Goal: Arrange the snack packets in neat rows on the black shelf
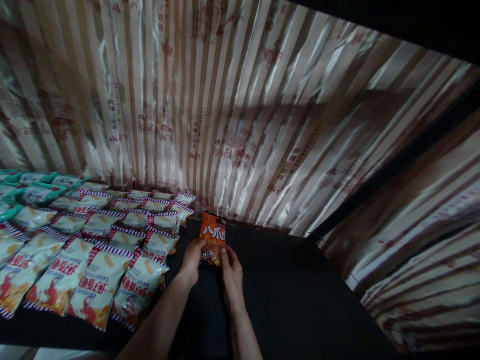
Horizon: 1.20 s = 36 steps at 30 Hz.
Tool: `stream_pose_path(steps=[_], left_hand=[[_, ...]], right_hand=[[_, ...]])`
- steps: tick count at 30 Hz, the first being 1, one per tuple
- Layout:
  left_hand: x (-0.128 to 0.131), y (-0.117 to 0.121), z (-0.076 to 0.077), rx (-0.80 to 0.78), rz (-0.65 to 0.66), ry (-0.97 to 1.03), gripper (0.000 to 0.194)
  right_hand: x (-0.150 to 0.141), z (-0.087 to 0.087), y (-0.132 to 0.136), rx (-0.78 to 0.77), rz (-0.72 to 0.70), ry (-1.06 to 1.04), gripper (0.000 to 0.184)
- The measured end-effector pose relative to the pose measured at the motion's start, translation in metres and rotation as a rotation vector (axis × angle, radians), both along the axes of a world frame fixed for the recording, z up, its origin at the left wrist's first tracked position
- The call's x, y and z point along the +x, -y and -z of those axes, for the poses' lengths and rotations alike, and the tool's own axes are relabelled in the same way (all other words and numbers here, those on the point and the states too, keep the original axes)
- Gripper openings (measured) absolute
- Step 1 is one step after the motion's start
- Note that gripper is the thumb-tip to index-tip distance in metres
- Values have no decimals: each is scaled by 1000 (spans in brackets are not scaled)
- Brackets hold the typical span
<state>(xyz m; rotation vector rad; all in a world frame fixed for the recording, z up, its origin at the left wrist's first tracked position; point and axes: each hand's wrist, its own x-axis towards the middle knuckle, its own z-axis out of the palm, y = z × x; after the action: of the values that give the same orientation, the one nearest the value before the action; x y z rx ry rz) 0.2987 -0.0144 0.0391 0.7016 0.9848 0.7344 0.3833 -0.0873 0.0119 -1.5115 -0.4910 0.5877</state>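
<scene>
An orange snack bag [213,235] with white lettering stands near the back of the black shelf [285,290], its front facing me. My left hand [194,258] grips its left edge. On the lower right edge, my right hand [231,270] is closed with the thumb on the front. The fingers behind the bag are hidden. Just left of my left hand lie rows of pale snack bags [101,285] with red lettering and striped red, white and blue ends.
Green snack bags [39,193] lie at the far left behind the pale ones. A shiny striped curtain [240,125] with red print hangs along the back and right. A black post [393,160] slants down to the shelf's back right corner.
</scene>
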Motion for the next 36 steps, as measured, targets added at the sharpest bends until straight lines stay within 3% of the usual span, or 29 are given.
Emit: stream_pose_path(steps=[5,15,24,36], left_hand=[[3,-2,5,-19,0,-33,23],[2,2,0,11,-47,-43,28],[6,-3,6,78,-193,-32,24],[6,-11,10,46,-284,-3,53]], right_hand=[[-1,5,-1,58,-86,-47,56],[0,12,-13,69,16,24,58],[8,12,-32,68,-60,95,50],[8,22,-64,-7,-57,321,41]])
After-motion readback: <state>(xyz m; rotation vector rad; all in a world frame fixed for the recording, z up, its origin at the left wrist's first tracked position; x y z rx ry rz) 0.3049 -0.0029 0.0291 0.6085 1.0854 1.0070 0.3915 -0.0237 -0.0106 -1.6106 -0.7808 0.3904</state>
